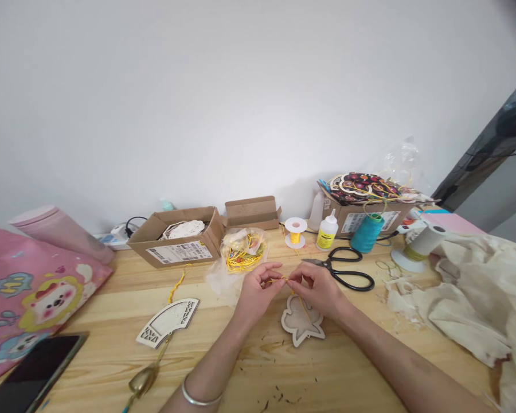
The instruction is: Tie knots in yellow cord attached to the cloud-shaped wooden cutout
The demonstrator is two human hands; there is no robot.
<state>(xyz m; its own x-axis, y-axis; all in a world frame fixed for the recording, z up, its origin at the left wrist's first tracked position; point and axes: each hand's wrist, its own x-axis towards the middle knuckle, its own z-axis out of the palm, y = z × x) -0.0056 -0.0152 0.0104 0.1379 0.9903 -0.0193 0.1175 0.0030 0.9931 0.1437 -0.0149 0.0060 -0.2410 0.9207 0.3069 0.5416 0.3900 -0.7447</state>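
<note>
Between my fingertips runs a thin yellow cord (293, 291). My left hand (261, 287) pinches it from one side, with thumb and forefinger together. From the other side my right hand (316, 287) pinches the same cord close by. Just below lies a pale wooden ornament (301, 327) with a scalloped, leaf-like outline, and the cord trails down onto it. My right hand partly covers the ornament's upper edge. Black-handled scissors (346, 269) rest right of my right hand. Behind my left hand is a clear plastic bag of yellow cords (244, 252).
A fan-shaped wooden ornament (168, 321) with a gold bell lies left, near a phone (34, 373) and pink bag (43, 298). Behind stand a cardboard box (176, 235), yellow thread spool (295, 232), glue bottle (327, 230) and teal thread cone (367, 232). Cream cloth (477, 298) covers the right.
</note>
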